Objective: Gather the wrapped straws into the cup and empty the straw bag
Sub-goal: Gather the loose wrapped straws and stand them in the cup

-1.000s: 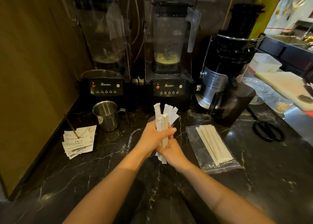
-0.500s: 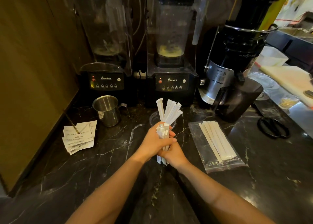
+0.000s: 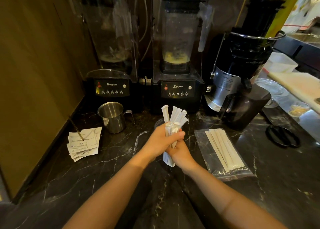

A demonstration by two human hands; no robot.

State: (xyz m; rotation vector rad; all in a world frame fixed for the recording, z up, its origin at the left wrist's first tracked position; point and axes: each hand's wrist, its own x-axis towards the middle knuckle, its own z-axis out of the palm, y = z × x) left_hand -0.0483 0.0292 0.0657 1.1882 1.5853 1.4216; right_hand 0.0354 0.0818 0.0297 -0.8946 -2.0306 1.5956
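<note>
Left hand (image 3: 160, 140) and right hand (image 3: 180, 152) both clamped round bundle of white paper-wrapped straws (image 3: 173, 123), just above clear plastic cup (image 3: 158, 122); clear plastic straw bag (image 3: 223, 155) nearby, not empty.

A black marble desk (image 3: 285, 185) with thin white veins fills the foreground, glossy and catching soft reflections. On the left rises a plain olive-brown wall panel (image 3: 31, 73), meeting the desk along a dark edge. The back wall (image 3: 223, 9) is dark and dim. Against it stand two black blenders with clear sound covers (image 3: 112, 43) (image 3: 178, 43), and beside them a black-and-silver juicer (image 3: 242, 69). At the far right a brighter area opens, with a steel counter surface (image 3: 310, 123) and a pale cutting board (image 3: 297, 85). The light is warm and low.
</note>
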